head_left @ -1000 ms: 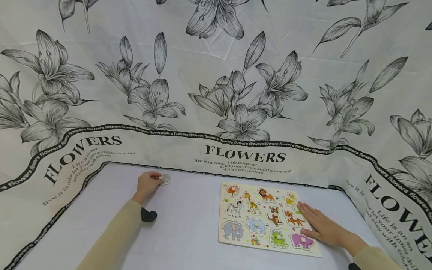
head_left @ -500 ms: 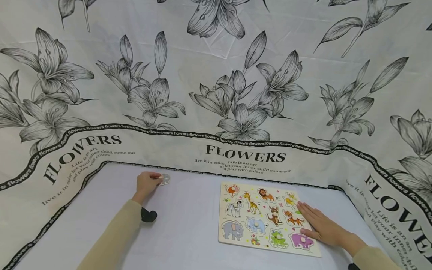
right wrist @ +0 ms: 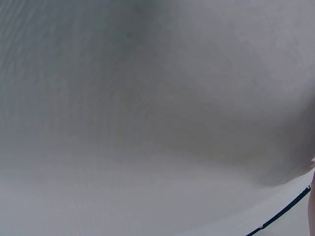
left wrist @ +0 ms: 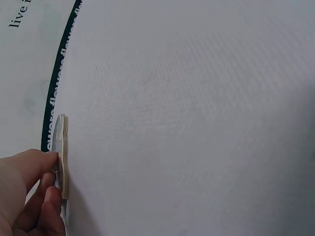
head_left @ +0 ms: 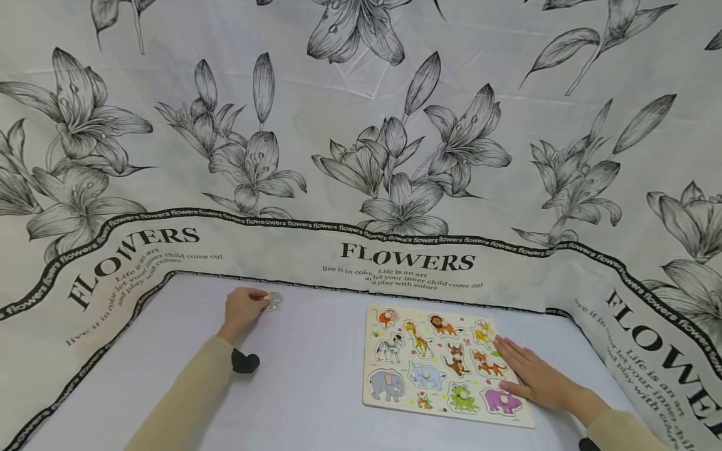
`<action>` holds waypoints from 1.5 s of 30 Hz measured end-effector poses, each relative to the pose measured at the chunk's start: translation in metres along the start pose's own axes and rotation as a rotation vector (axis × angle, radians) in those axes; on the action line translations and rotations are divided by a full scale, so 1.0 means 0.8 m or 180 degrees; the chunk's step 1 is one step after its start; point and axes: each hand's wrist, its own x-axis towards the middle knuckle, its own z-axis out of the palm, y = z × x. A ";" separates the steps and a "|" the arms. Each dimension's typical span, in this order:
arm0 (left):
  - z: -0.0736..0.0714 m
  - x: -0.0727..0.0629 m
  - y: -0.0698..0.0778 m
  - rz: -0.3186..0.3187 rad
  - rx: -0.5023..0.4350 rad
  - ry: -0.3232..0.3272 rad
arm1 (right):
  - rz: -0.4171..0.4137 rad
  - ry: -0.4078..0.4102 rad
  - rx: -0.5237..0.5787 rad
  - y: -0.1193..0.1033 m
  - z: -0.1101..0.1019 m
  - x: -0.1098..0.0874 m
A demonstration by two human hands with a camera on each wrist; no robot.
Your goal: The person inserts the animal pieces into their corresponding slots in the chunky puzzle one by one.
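Near the back left of the white surface, my left hand (head_left: 244, 310) pinches a small grey puzzle piece (head_left: 275, 301) between thumb and fingers. In the left wrist view this puzzle piece (left wrist: 64, 162) stands on edge to the camera, showing its pale wooden side; its printed face is mostly turned away. A wooden animal puzzle board (head_left: 403, 393) lies flat at the right, with several pictures such as a zebra, giraffe, lion and frog; some carry small round knobs. My right hand (head_left: 536, 376) rests with straight fingers along the board's right edge, its thumb by the purple hippo (head_left: 502, 402).
White cloth (head_left: 316, 369) covers the work surface. Behind and on both sides rises a flower-printed cloth (head_left: 338, 207) with a black lettered border. A dark strap end (head_left: 245, 361) sticks out at the left wrist. The right wrist view is mostly blurred pale cloth.
Both hands keep their places, and the left still holds the grey piece at nearly the same tilt. The whole head view has shifted slightly.
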 end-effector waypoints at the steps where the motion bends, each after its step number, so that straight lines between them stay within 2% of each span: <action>1: -0.001 0.000 0.000 0.0005 0.0003 -0.0014 | -0.0003 0.0005 -0.0003 0.000 0.000 0.000; 10: -0.005 -0.004 0.003 0.0035 0.0048 -0.0090 | -0.0010 0.0021 -0.0015 -0.003 0.000 0.002; 23: -0.008 -0.020 0.014 0.0085 0.0141 -0.0025 | -0.0047 0.0070 -0.0103 -0.003 0.003 0.001; 30: -0.008 -0.035 0.015 0.0095 0.0136 -0.0020 | -0.0016 0.0050 -0.0052 -0.003 0.001 0.002; 37: -0.004 -0.050 0.020 0.0105 0.0037 -0.0019 | 0.0014 -0.0004 0.0004 -0.002 -0.001 0.001; 45: 0.009 -0.062 0.040 0.0276 -0.0086 0.0029 | -0.0025 0.0062 -0.0063 0.001 0.001 0.000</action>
